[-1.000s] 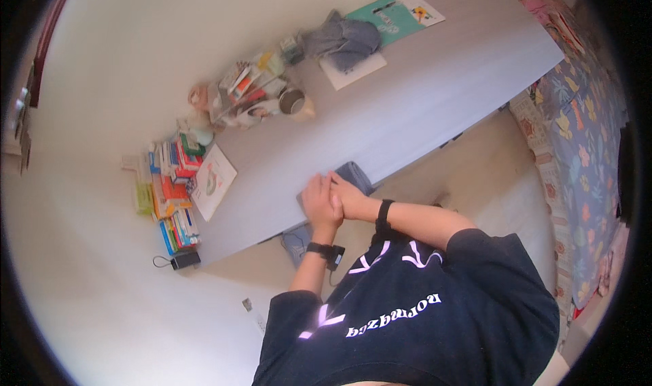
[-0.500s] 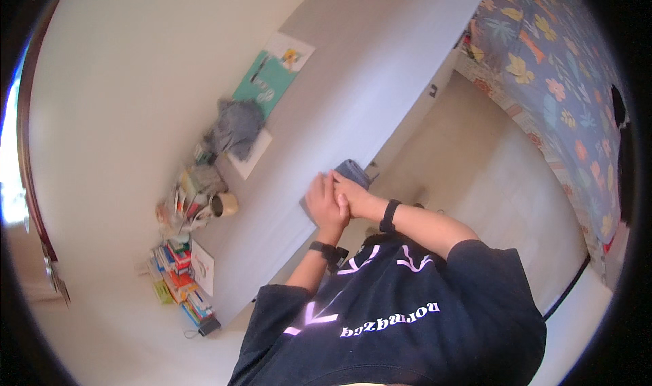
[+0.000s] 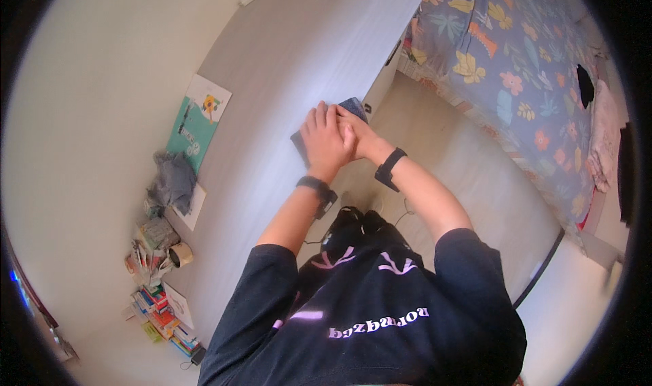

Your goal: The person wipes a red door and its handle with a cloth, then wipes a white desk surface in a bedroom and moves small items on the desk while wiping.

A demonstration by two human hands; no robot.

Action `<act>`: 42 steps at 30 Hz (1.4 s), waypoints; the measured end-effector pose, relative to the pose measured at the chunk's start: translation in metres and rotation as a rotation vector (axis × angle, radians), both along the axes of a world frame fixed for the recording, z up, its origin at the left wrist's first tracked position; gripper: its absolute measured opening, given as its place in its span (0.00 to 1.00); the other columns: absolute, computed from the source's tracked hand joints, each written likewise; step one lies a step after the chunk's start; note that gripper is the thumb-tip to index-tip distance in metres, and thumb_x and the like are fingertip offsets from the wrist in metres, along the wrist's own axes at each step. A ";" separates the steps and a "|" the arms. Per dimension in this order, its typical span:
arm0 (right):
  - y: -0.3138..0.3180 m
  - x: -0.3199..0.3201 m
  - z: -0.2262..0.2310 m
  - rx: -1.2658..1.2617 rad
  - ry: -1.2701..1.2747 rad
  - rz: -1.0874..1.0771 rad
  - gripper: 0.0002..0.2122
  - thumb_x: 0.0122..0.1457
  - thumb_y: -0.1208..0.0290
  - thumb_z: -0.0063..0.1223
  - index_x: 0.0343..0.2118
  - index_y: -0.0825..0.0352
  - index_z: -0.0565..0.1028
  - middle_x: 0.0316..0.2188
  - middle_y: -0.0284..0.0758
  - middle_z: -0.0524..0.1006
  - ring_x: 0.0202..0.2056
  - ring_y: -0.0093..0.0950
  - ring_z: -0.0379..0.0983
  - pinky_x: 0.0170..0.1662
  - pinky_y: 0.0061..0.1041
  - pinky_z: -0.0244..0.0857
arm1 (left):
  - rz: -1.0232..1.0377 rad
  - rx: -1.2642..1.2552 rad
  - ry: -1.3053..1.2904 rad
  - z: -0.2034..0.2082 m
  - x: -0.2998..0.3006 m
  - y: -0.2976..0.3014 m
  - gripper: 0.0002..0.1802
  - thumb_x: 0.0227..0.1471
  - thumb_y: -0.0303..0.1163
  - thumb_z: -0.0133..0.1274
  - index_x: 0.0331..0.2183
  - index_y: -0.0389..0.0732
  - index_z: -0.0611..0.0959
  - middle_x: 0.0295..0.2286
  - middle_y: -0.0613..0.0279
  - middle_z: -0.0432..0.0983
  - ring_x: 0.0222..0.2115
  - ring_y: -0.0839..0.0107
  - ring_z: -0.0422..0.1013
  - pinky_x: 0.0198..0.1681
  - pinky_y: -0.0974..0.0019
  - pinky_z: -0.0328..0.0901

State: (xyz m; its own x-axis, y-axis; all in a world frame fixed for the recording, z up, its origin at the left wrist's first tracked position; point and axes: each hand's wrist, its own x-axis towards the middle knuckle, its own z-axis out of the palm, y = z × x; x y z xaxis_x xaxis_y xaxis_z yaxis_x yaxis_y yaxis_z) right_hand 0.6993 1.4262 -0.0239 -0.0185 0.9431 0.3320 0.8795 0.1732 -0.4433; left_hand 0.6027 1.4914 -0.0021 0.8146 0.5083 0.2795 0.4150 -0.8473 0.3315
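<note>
A dark grey folded cloth (image 3: 354, 107) lies on the near edge of the pale grey desk (image 3: 258, 162), showing on both sides of my hands. On top rests my left hand (image 3: 324, 136), its fingers stretched out and lying flat across the cloth and the other hand. Under it my right hand (image 3: 358, 136) presses onto the cloth; its fingers are mostly hidden, so I cannot see whether they grip. Both wrists carry black bands.
Along the wall side lie a green booklet (image 3: 190, 134), a grey crumpled bag (image 3: 173, 182), a cup (image 3: 180, 254) and a row of books (image 3: 159, 314). A bed with a flowered cover (image 3: 502, 80) stands at the right. A drawer handle (image 3: 392, 53) sits on the desk's front.
My view has shifted, so desk and bed appear further left and higher. The hands stay near the same spot of the desk edge; the left hand, blurred before, now lies flatter.
</note>
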 end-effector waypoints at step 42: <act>-0.014 0.357 0.010 -0.157 -0.172 -0.174 0.31 0.50 0.59 0.50 0.58 0.63 0.62 0.59 0.38 0.62 0.60 0.39 0.55 0.64 0.39 0.45 | -0.205 -0.042 -0.153 -0.011 0.369 0.006 0.28 0.44 0.50 0.47 0.42 0.38 0.74 0.44 0.51 0.68 0.51 0.50 0.60 0.47 0.44 0.53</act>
State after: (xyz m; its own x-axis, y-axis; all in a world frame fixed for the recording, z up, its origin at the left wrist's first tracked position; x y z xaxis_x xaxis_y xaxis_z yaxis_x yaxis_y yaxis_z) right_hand 1.0562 1.4119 -0.0135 0.1049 0.9767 0.1872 0.9545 -0.0460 -0.2947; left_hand 0.9714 1.4976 -0.0132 0.8516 0.3504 0.3898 0.1779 -0.8928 0.4139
